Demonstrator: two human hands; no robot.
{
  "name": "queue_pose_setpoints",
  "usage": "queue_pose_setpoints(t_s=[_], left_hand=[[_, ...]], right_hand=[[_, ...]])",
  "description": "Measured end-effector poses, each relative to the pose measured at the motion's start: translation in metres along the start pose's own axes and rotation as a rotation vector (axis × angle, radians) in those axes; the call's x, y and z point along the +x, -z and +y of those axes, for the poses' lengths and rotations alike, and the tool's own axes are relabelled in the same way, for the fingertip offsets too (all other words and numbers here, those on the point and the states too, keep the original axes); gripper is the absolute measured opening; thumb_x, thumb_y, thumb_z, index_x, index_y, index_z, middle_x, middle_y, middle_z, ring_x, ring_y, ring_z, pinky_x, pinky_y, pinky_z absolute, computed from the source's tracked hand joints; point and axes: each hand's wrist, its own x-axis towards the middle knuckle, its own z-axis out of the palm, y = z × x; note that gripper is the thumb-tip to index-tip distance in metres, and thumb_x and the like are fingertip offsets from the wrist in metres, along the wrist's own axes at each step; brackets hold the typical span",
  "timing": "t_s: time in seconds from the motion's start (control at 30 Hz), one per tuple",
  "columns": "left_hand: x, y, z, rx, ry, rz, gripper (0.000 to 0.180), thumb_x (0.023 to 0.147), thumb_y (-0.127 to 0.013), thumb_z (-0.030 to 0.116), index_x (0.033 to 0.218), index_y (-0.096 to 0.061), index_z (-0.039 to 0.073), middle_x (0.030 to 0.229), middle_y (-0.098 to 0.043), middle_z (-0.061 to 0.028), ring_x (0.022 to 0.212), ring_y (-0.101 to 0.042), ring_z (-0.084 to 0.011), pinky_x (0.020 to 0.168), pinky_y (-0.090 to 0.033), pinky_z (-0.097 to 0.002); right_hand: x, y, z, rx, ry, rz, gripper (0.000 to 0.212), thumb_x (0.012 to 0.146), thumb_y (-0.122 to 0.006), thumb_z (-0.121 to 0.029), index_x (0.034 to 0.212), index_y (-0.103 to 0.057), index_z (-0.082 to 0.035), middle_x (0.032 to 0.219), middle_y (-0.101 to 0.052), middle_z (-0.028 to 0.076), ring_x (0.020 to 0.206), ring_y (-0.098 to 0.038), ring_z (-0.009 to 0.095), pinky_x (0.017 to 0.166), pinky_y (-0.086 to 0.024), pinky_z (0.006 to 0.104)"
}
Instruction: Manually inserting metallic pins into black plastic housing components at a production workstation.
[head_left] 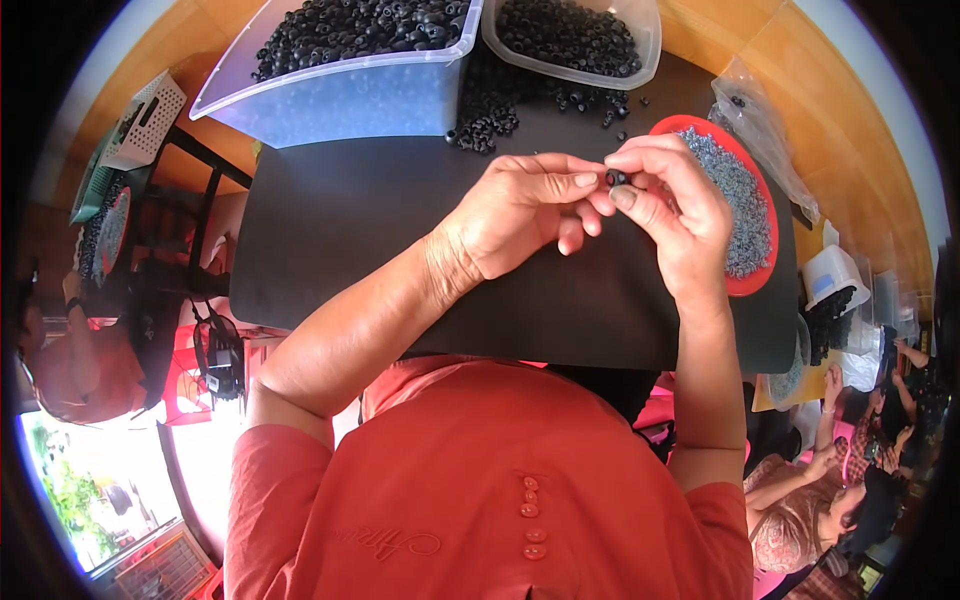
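Observation:
Above the black table [340, 230] both my hands meet over a small round black part [617, 178] with a hole or ring shape. My right hand [688, 205] pinches it between thumb and index finger. The thumb and index finger of my left hand [505, 205] are pressed together, their tips up against the part's left side. Whether the left fingertips also hold a tiny piece is too small to tell. Just right of my right hand lies a red dish [769, 235], filled with small grey-blue pieces [742, 205] and partly hidden by that hand.
At the far side stand a large translucent bin [360, 110] and a smaller clear tub [570, 73], both full of black parts. Loose black parts [483, 128] lie before them. A clear plastic bag [770, 140] sits beyond the dish. Other people work at left and right.

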Motion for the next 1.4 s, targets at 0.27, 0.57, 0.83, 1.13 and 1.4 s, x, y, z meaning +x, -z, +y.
queue_pose_setpoints(t_s=[0.27,0.57,0.83,1.13,1.4], left_hand=[[0.001,0.009,-0.003,-0.154,0.037,-0.180,0.024,0.098,-0.059,0.024,0.109,-0.063,0.004,0.091,-0.063,-0.0069,0.079,-0.060,-0.0176,0.057,-0.042,-0.0279],[0.000,0.007,-0.002,-0.152,0.066,-0.192,0.026,0.096,-0.061,0.026,0.107,-0.062,0.003,0.086,-0.063,-0.0056,0.075,-0.057,-0.0171,0.057,-0.040,-0.0274],[-0.002,0.006,0.002,-0.124,0.057,-0.119,0.020,0.093,-0.065,0.017,0.104,-0.064,0.000,0.082,-0.064,-0.0059,0.073,-0.058,-0.0178,0.062,-0.045,-0.0291],[0.005,0.011,0.004,-0.212,0.045,-0.219,0.014,0.088,-0.064,0.008,0.100,-0.064,-0.001,0.083,-0.061,-0.0103,0.068,-0.055,-0.0192,0.059,-0.044,-0.0302],[-0.002,0.001,0.002,-0.104,0.050,-0.098,0.013,0.086,-0.064,0.006,0.096,-0.063,-0.002,0.085,-0.064,-0.0123,0.070,-0.061,-0.0202,0.060,-0.047,-0.0320]], right_hand=[[0.001,-0.010,0.003,0.044,0.104,0.038,0.022,0.080,-0.074,-0.003,0.101,-0.069,-0.002,0.103,-0.063,0.009,0.092,-0.063,0.017,0.078,-0.051,0.0292],[0.000,-0.010,0.002,-0.049,0.200,-0.015,0.021,0.084,-0.071,0.001,0.105,-0.065,0.005,0.108,-0.059,0.012,0.091,-0.059,0.017,0.077,-0.049,0.0271],[0.001,-0.012,0.001,-0.139,0.279,0.040,0.020,0.081,-0.070,0.001,0.101,-0.067,0.001,0.098,-0.063,0.012,0.089,-0.063,0.021,0.077,-0.051,0.0304],[-0.027,0.083,-0.013,-0.799,-0.180,0.000,0.016,0.080,-0.069,-0.004,0.096,-0.067,-0.001,0.087,-0.062,0.008,0.085,-0.062,0.022,0.076,-0.048,0.0320],[-0.065,0.113,0.004,-1.223,-0.107,-0.129,0.020,0.072,-0.073,-0.008,0.092,-0.068,-0.010,0.095,-0.060,0.004,0.098,-0.058,0.025,0.082,-0.040,0.0380]])
